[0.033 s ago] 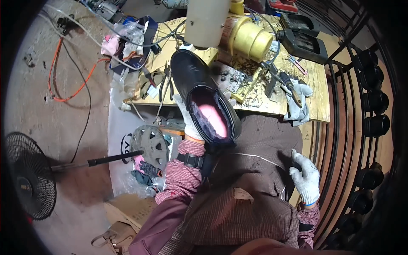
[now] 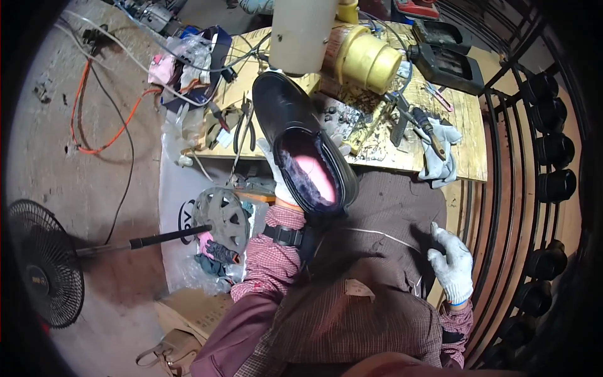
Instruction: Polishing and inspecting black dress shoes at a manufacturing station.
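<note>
A black shoe (image 2: 286,113) with a pink fuzzy lining is tilted, toe toward the wooden workbench (image 2: 468,151), over my lap. My left hand (image 2: 280,179), in a white glove, grips it from below at the left side of its opening. A thin white thread (image 2: 383,237) runs from under the shoe's heel across my brown apron to my right hand (image 2: 453,264). That hand, also in a white glove, rests low on my right thigh and pinches the thread's end.
The bench holds pliers (image 2: 245,129), a yellow cylinder (image 2: 367,60), a black case (image 2: 447,66), a spare white glove (image 2: 440,154) and tangled cables. A floor fan (image 2: 44,273) stands at left. A curved black metal rack (image 2: 546,169) lines the right side.
</note>
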A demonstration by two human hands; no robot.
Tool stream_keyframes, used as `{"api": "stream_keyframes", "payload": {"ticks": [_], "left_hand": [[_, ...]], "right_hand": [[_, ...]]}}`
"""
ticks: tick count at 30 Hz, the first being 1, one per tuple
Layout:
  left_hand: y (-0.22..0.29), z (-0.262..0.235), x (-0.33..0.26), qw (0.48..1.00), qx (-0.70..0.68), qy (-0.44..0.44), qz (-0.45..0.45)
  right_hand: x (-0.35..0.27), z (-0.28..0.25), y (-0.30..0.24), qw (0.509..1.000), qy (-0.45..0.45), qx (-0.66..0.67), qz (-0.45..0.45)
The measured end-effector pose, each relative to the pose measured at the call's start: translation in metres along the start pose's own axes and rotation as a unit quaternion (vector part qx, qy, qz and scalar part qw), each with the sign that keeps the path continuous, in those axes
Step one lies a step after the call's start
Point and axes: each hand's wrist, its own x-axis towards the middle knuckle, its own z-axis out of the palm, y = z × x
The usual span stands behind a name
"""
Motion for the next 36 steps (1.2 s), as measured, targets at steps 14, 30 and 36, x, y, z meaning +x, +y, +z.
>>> {"api": "stream_keyframes", "payload": {"ticks": [14,30,36], "left_hand": [[0.027,0.005,0.051,0.799,0.572,0.125,0.141],[-0.116,0.136,0.001,0.846,0.444,0.115,-0.271],[-0.144,0.135,0.033,0.850,0.426,-0.038,-0.308]], "right_hand": [[0.049,0.000,-0.019,0.992,-0.053,-0.060,-0.102],[-0.018,-0.069,-0.068,0.938,0.103,-0.019,-0.330],[-0.076,-0.147,-0.033,0.900,0.345,-0.268,-0.005]]}}
